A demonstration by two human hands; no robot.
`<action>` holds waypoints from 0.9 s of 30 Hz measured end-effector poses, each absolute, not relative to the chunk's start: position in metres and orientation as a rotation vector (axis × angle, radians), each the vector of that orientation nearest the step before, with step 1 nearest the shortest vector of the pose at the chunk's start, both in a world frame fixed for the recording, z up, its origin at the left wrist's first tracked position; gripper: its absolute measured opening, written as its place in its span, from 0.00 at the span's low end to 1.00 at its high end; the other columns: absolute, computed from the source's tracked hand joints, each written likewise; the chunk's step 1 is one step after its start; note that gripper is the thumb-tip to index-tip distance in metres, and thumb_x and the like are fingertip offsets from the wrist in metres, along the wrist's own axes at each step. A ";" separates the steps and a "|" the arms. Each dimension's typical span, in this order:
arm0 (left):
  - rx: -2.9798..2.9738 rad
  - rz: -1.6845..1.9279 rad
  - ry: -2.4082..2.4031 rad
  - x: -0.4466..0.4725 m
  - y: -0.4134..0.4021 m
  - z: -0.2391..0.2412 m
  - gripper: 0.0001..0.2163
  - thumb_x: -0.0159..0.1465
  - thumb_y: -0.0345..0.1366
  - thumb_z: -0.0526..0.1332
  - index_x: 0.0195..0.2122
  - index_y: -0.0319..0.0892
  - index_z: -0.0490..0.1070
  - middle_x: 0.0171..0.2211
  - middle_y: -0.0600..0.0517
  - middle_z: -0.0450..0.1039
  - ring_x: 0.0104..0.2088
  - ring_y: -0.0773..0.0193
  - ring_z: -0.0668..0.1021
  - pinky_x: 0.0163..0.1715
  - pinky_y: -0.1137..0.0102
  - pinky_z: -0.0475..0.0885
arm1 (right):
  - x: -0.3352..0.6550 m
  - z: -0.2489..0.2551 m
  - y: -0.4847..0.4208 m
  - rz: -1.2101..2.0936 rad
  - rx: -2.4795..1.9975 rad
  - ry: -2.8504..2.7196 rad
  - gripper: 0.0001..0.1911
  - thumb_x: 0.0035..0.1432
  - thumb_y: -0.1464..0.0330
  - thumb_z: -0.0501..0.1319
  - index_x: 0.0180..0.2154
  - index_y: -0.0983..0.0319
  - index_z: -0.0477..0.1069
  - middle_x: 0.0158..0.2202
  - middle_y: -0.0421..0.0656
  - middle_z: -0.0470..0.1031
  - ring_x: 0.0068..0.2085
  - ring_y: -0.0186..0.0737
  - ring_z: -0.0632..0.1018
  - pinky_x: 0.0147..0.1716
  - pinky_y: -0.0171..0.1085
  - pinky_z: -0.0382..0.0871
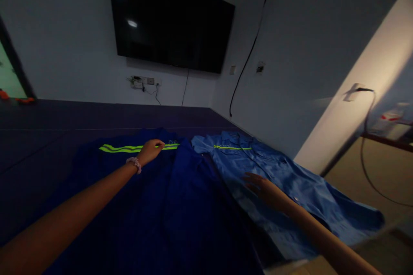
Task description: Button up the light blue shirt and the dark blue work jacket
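A dark blue work jacket (142, 189) with a yellow-green reflective stripe lies spread out in front of me. At its stripe is my left hand (151, 151), wearing a scrunchie on the wrist; its fingers are drawn together in a pinch, and I cannot tell whether cloth is between them. To the right lies a lighter blue short-sleeved work shirt (284, 180) with a thin yellow-green stripe and a collar at the far end. My right hand (260, 185) is over this shirt, fingers extended and apart, holding nothing. Contact with the cloth is unclear.
Both garments lie on a dark table (97, 116) running up to the wall. A large black television (174, 17) hangs above, and a black cable (248, 58) dangles beside it. A brown-edged surface (387, 142) with a blurred bottle (392, 116) stands at right.
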State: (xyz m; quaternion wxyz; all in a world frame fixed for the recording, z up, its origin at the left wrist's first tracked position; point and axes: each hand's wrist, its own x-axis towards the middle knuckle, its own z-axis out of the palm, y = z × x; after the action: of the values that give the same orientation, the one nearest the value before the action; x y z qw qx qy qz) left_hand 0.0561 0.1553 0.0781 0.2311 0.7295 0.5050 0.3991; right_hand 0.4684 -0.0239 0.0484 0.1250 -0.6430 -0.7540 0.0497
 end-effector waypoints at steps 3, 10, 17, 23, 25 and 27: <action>1.951 1.103 1.546 0.040 0.145 0.074 0.09 0.53 0.36 0.55 0.27 0.41 0.74 0.32 0.49 0.77 0.37 0.60 0.77 0.39 0.69 0.69 | 0.410 0.072 -0.016 0.181 -1.679 -2.276 0.19 0.58 0.62 0.49 0.48 0.60 0.68 0.52 0.46 0.68 0.53 0.42 0.68 0.53 0.41 0.59; 1.788 1.160 1.781 0.007 0.130 0.033 0.12 0.55 0.33 0.51 0.31 0.38 0.74 0.33 0.48 0.77 0.37 0.61 0.77 0.37 0.71 0.69 | 0.243 0.098 0.064 0.391 -1.446 -2.167 0.16 0.59 0.67 0.48 0.42 0.62 0.72 0.37 0.43 0.77 0.37 0.37 0.76 0.37 0.33 0.67; 1.711 1.181 1.849 0.000 0.139 0.007 0.16 0.61 0.33 0.45 0.43 0.37 0.70 0.40 0.45 0.75 0.39 0.63 0.77 0.37 0.72 0.69 | 0.124 0.052 0.150 0.416 -1.692 -2.082 0.16 0.56 0.76 0.50 0.42 0.64 0.72 0.40 0.45 0.76 0.39 0.36 0.76 0.35 0.28 0.65; 1.815 1.001 1.950 0.011 0.159 0.004 0.15 0.61 0.30 0.47 0.46 0.40 0.68 0.48 0.45 0.70 0.49 0.63 0.72 0.46 0.72 0.65 | 0.102 0.022 0.172 0.290 -1.849 -2.020 0.16 0.55 0.76 0.51 0.43 0.66 0.70 0.47 0.53 0.70 0.47 0.43 0.72 0.42 0.34 0.63; 1.834 0.915 2.014 0.016 0.164 0.006 0.15 0.61 0.31 0.48 0.46 0.39 0.69 0.48 0.42 0.70 0.48 0.60 0.72 0.45 0.70 0.65 | 0.101 0.016 0.178 0.267 -1.894 -1.996 0.16 0.57 0.72 0.50 0.44 0.66 0.70 0.48 0.55 0.69 0.46 0.46 0.73 0.41 0.38 0.64; 1.846 0.832 2.079 0.020 0.169 0.007 0.15 0.61 0.32 0.48 0.43 0.37 0.70 0.46 0.38 0.70 0.46 0.54 0.74 0.42 0.67 0.67 | 0.101 0.013 0.185 0.250 -1.921 -1.983 0.16 0.58 0.69 0.50 0.44 0.66 0.70 0.46 0.56 0.70 0.45 0.48 0.73 0.40 0.40 0.65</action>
State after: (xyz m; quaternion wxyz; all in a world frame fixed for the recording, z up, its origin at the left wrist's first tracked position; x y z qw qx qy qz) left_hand 0.0198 0.1693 0.0072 0.1196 0.6315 0.7112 0.2847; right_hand 0.1011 0.1847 0.0129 0.1839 -0.6812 -0.7031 0.0886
